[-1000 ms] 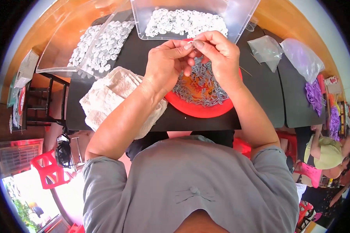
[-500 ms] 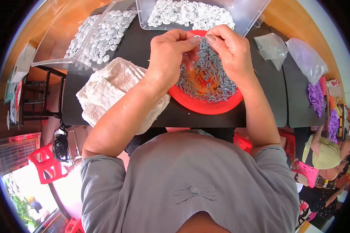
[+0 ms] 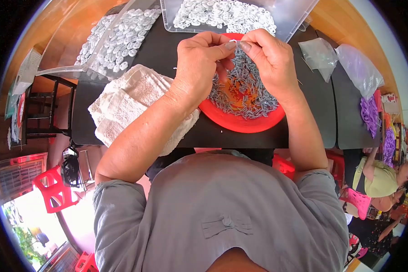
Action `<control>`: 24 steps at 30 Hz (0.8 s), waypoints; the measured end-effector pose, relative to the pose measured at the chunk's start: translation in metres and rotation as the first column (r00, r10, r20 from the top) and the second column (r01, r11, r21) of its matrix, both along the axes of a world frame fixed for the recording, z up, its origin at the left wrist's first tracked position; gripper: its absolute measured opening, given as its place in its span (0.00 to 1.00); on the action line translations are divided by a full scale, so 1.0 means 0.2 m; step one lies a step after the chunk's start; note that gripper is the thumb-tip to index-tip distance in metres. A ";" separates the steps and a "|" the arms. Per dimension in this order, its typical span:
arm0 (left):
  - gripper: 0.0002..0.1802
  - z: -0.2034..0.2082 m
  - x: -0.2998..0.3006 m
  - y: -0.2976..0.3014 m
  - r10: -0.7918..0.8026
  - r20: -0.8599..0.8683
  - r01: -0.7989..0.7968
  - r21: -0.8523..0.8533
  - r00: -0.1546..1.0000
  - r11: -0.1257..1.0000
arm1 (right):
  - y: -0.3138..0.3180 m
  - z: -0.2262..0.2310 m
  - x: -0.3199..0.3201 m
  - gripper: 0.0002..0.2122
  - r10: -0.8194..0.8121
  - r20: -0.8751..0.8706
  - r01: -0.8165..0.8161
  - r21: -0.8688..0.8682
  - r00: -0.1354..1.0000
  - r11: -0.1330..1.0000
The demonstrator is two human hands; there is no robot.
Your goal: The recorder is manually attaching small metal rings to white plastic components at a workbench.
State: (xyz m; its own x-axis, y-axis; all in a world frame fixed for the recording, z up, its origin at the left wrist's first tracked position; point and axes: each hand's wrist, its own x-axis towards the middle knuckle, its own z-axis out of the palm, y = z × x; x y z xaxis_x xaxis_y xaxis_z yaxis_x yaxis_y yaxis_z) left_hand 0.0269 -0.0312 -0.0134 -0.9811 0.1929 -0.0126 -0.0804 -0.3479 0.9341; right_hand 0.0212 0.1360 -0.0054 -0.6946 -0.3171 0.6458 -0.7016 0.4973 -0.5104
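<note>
Over the far rim of a red bowl [image 3: 240, 126], my two hands meet fingertip to fingertip. My left hand [image 3: 198, 61] is closed in a pinch of thumb and forefinger on a small white piece [image 3: 233, 41], mostly hidden by the fingers. My right hand [image 3: 273, 61] pinches right beside it; whatever lies between its thumb and finger is too small to make out. Below them, many short grey rod-like pieces [image 3: 258, 106] lie heaped in the bowl, with its orange-red bottom showing through the middle.
A clear bin [image 3: 167, 28] of white oval pieces stands beyond the bowl, another [image 3: 63, 68] at far left. A crumpled cream towel [image 3: 122, 102] lies under my left forearm. Plastic bags [image 3: 319, 59] rest on the dark table [image 3: 313, 122] at right. Other people [image 3: 380, 179] sit further right.
Both hands keep almost the same pinching pose over the bowl, with only slight finger movement. The whole view has shifted a little.
</note>
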 end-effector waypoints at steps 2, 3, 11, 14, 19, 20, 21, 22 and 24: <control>0.06 0.00 0.00 0.00 0.002 -0.002 -0.002 -0.004 1.000 1.000 | 0.00 0.00 0.00 0.03 -0.002 0.012 0.003 -0.005 1.000 1.000; 0.06 0.00 0.01 0.00 0.002 -0.001 -0.002 -0.005 1.000 1.000 | -0.01 0.00 0.00 0.03 -0.002 0.013 0.002 -0.006 1.000 1.000; 0.04 -0.01 0.03 0.03 0.104 -0.030 -0.101 0.082 0.994 0.991 | -0.06 -0.01 0.02 0.01 0.016 -0.063 -0.019 -0.045 0.998 0.999; 0.04 -0.01 0.00 0.01 0.078 -0.067 -0.071 0.096 0.995 0.993 | -0.05 -0.01 0.01 0.02 0.020 -0.031 -0.022 -0.058 0.999 0.998; 0.05 -0.01 0.00 0.00 0.013 -0.022 -0.012 0.059 1.000 0.998 | 0.00 0.01 0.00 0.03 0.030 0.087 -0.028 -0.026 0.996 0.999; 0.04 -0.01 -0.01 -0.01 0.007 -0.007 -0.006 0.076 1.000 0.997 | 0.00 0.01 0.00 0.04 0.004 0.053 -0.004 -0.003 0.999 1.000; 0.04 -0.02 -0.02 -0.01 -0.001 0.008 0.000 0.094 1.000 0.996 | 0.01 0.01 -0.01 0.04 -0.023 0.019 0.022 0.020 1.000 1.000; 0.04 -0.02 -0.02 0.00 -0.001 0.004 0.001 0.094 1.000 0.996 | 0.01 0.01 -0.01 0.04 -0.023 0.014 0.023 0.019 1.000 1.000; 0.04 -0.02 -0.02 0.00 -0.006 0.014 0.005 0.104 1.000 0.995 | 0.02 0.00 -0.01 0.03 -0.001 0.014 0.001 0.044 1.000 0.999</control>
